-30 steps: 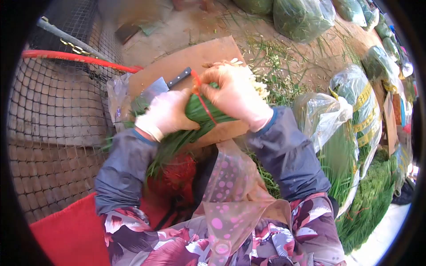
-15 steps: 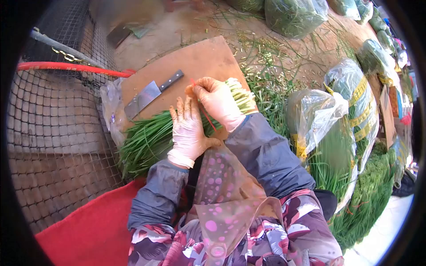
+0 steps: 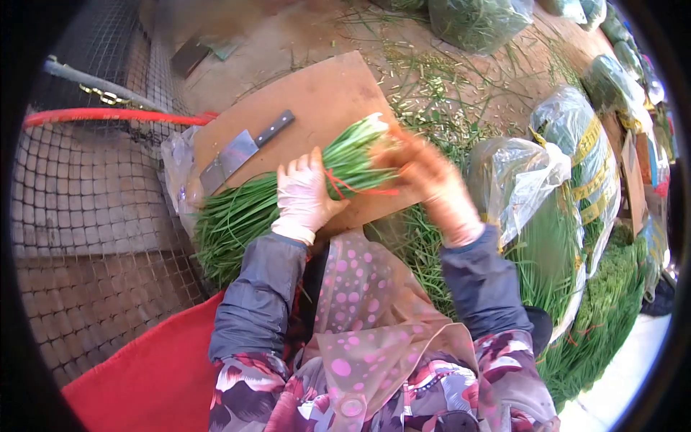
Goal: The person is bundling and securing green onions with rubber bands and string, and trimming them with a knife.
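Note:
A bundle of long green chives (image 3: pixel 234 216) lies across a brown board (image 3: pixel 324 86), pale stem ends to the right. A red tie (image 3: pixel 360 189) circles it near those ends, with a loose tail sticking out. My left hand (image 3: pixel 306 191), in a whitish glove, is wrapped over the bundle just left of the tie. At the stem ends is my gloved right hand (image 3: pixel 428 180), its stained fingers smeared by motion. Behind the bundle a cleaver (image 3: pixel 241 150) with a black handle rests flat on the board.
Cut stem bits and loose green leaves (image 3: pixel 432 108) litter the ground beyond the board. Plastic bags of greens (image 3: pixel 515 180) stand to the right, beside a large heap of greens (image 3: pixel 604 317). Black netting (image 3: pixel 93 194) and a red bar (image 3: pixel 108 115) are on the left.
My right hand has moved right from the tie to the stem ends. The red tie now sits round the bundle with its tail loose. My left hand has closed onto the bundle.

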A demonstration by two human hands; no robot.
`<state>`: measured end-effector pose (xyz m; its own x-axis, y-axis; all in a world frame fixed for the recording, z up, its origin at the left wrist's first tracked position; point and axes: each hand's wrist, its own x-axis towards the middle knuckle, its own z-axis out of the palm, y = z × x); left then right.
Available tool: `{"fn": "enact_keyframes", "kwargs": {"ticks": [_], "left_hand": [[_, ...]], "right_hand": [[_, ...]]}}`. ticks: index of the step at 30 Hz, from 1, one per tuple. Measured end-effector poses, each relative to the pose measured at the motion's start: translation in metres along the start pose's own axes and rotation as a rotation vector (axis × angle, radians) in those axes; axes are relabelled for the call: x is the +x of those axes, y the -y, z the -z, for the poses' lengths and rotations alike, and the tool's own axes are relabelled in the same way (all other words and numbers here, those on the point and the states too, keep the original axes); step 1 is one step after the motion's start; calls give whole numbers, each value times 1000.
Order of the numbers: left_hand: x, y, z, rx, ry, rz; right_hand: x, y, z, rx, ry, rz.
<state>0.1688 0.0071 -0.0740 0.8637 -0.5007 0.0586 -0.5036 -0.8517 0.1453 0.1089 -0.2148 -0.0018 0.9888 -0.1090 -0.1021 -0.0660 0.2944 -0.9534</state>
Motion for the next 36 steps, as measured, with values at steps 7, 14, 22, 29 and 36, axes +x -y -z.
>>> {"fn": "enact_keyframes", "kwargs": {"ticks": [7,14,22,29,36], "left_hand": [[-28,-6,16,11,-84,-25],[-100,74,34,54,180,257],[-228,198,88,169,-103,433],[-52,27,136,-479,-257,-5],[57,-84,16,21,342,-84]], "right_hand": [[139,-30,-113,-1241,481,552],[184,-149,-165,-1783,645,476],[147,-44,-47,-1520,234,211],[-19,29,67,-976,-272,-104],[-114,20,78,-748,-247,-162]]}}
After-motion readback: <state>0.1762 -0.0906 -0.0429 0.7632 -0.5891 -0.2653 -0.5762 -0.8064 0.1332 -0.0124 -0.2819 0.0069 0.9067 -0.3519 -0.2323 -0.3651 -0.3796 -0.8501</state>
